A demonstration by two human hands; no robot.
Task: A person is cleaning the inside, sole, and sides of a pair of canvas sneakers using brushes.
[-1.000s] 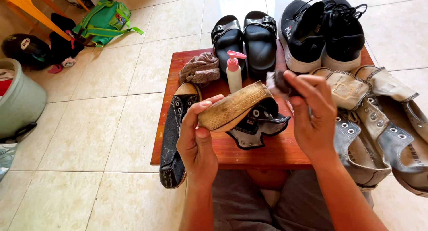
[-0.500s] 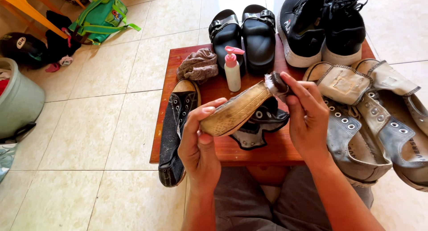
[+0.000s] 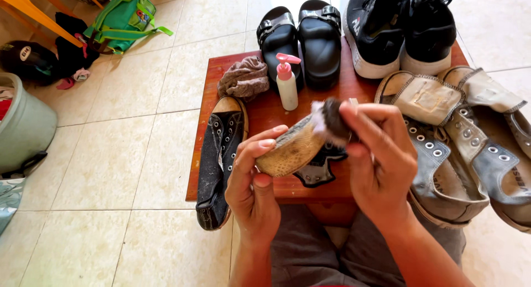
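Note:
My left hand (image 3: 251, 184) grips a dark canvas sneaker (image 3: 296, 150) by its heel, tan sole turned up, above the front of a small red-brown wooden table (image 3: 202, 154). My right hand (image 3: 379, 162) pinches a small dark brush with whitish foam (image 3: 331, 121) against the toe end of that sole. The matching black sneaker (image 3: 219, 159) lies on the table's left edge, its heel hanging over the front.
On the table stand a white pump bottle with a pink top (image 3: 287, 82), a brown rag (image 3: 244, 79), black sandals (image 3: 301, 38) and black-and-white trainers (image 3: 401, 27). Grey high-tops (image 3: 475, 148) lie at right. A green bag (image 3: 124, 18) and a grey bucket (image 3: 25, 126) sit on the tiled floor at left.
The sneaker has tipped so its sole faces me more end-on. My right hand with the brush has stayed at the toe end, shifting slightly along it.

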